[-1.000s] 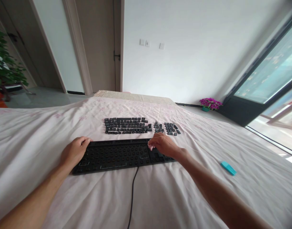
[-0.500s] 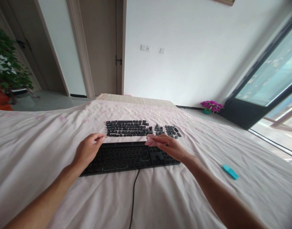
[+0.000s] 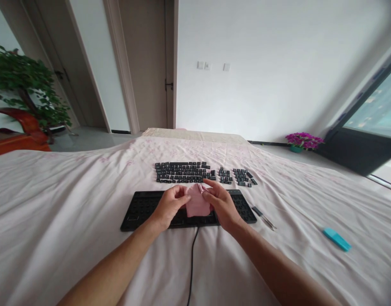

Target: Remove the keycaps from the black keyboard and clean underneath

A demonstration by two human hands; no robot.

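Observation:
A small pink cloth [image 3: 198, 205] is stretched between my two hands, above the middle of a black keyboard [image 3: 141, 206] whose keycaps are off. My left hand [image 3: 169, 205] pinches the cloth's left edge between thumb and fingers. On the other edge, my right hand [image 3: 221, 203] grips it, also closed. Partly covered by hands and cloth, the keyboard lies on the bedspread with its cable [image 3: 192, 259] running toward me. Behind it, loose black keycaps [image 3: 182, 172] are laid out in rows, grouped much like a keyboard layout.
A metal tool with a dark middle, perhaps a keycap puller [image 3: 262, 215], lies just right of the keyboard. Farther right is a turquoise brush-like object [image 3: 337, 239]. The pale bedspread [image 3: 87, 204] is wrinkled. Purple flowers [image 3: 303, 141] stand on the floor beyond.
My left hand has moved right from the keyboard's left end and now grips the cloth too. The cloth is spread out between both hands. The view has shifted left.

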